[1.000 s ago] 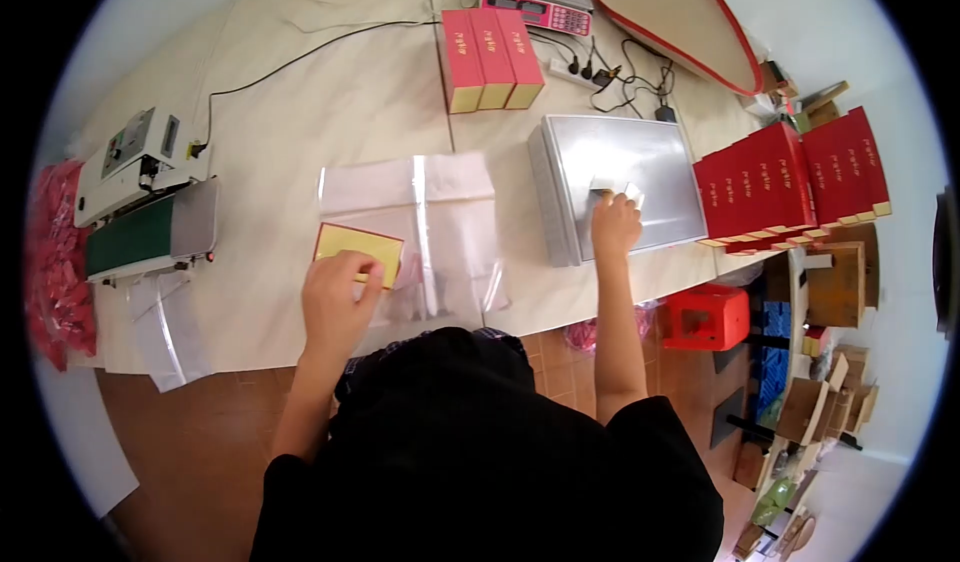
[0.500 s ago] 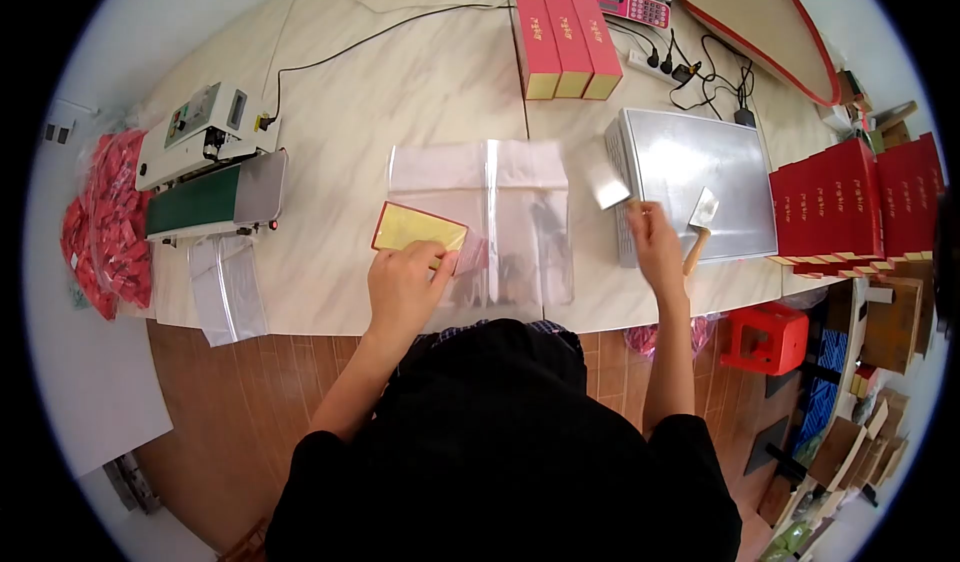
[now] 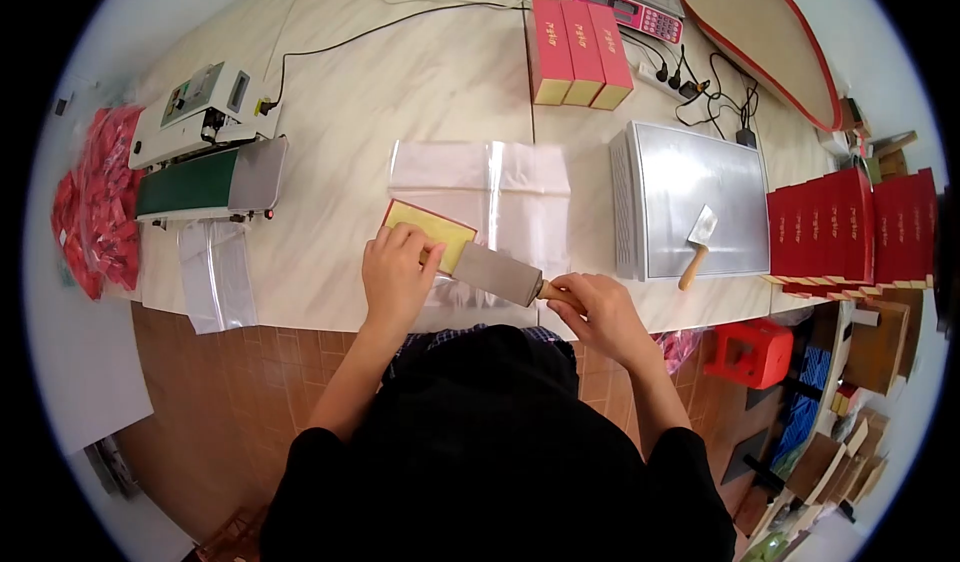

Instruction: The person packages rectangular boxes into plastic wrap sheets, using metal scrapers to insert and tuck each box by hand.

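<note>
My right hand (image 3: 602, 312) is closed round the wooden handle of a flat metal scraper (image 3: 497, 274). The scraper's broad blade reaches left and meets the end of a small box (image 3: 443, 230) with a yellow face and red edges. My left hand (image 3: 398, 270) grips that box from the near side, fingers over its top. Under and behind the box lie clear plastic film sheets (image 3: 515, 180), flat on the table. A second wooden-handled scraper (image 3: 703, 227) rests on the grey metal plate (image 3: 735, 167) to the right.
Three red boxes (image 3: 582, 52) stand at the back near a pink scale (image 3: 640, 17). Stacked red boxes (image 3: 825, 217) fill the right side. On the left are a machine with a green belt (image 3: 185, 190) and a bag of red packets (image 3: 105, 202). Cables trail behind.
My right hand has brought the scraper leftward from the metal plate to the box. My left hand keeps hold of the box, its fingers shifted slightly.
</note>
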`<state>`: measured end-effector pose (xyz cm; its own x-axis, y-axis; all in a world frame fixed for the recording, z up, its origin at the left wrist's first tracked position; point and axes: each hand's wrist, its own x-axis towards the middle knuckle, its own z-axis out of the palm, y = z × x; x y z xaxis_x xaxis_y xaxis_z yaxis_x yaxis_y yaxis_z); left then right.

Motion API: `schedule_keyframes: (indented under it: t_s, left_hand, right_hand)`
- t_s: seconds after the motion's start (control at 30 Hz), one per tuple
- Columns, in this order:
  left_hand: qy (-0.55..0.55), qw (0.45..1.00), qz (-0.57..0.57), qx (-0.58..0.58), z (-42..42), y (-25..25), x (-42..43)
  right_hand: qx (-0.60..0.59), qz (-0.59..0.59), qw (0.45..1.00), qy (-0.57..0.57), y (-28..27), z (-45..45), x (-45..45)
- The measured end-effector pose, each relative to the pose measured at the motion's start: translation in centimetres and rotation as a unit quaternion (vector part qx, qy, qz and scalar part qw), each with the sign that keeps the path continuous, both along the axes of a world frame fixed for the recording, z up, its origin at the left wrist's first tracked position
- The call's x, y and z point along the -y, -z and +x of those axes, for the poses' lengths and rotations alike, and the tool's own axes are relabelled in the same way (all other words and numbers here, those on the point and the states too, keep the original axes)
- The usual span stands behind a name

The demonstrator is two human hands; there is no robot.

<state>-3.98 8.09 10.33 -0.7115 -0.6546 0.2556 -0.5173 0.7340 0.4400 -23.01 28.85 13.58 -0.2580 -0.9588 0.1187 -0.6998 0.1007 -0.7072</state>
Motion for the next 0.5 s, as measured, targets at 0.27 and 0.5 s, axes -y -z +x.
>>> schedule_keyframes:
  t_s: [0.27, 0.5]
  left_hand:
    - [-0.049, 0.995, -0.039, -0.078, -0.2, -0.7, 1.5]
    - [0.089, 0.992, 0.025, -0.089, 1.0, 0.6, 3.0]
  right_hand:
    - [0.005, 0.032, 0.999, 0.008, 0.1, 1.3, 1.8]
    - [-0.032, 0.043, 0.999, 0.004, 0.0, 1.9, 4.0]
